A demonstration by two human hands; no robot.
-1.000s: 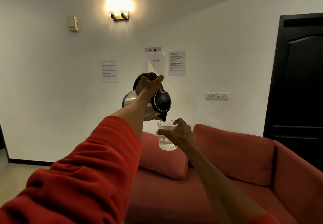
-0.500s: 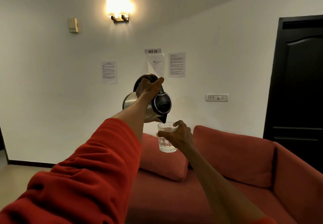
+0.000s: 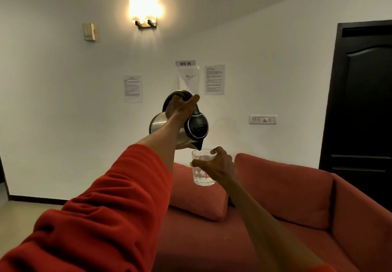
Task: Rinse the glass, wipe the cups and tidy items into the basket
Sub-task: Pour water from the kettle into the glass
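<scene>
My left hand grips the black handle of a steel electric kettle, held up in the air and tipped forward. Its black spout hangs just over the rim of a clear faceted glass. My right hand holds that glass upright from its right side, fingers wrapped around the upper half. A little water shows in the bottom of the glass. No cups and no basket are in view.
A red sofa with a loose red cushion lies below and behind my hands. A dark door stands at the right. On the white wall are papers, a switch plate and a lit lamp.
The kettle and the glass have sunk slightly in view while staying together, spout over rim. Both grips are unchanged.
</scene>
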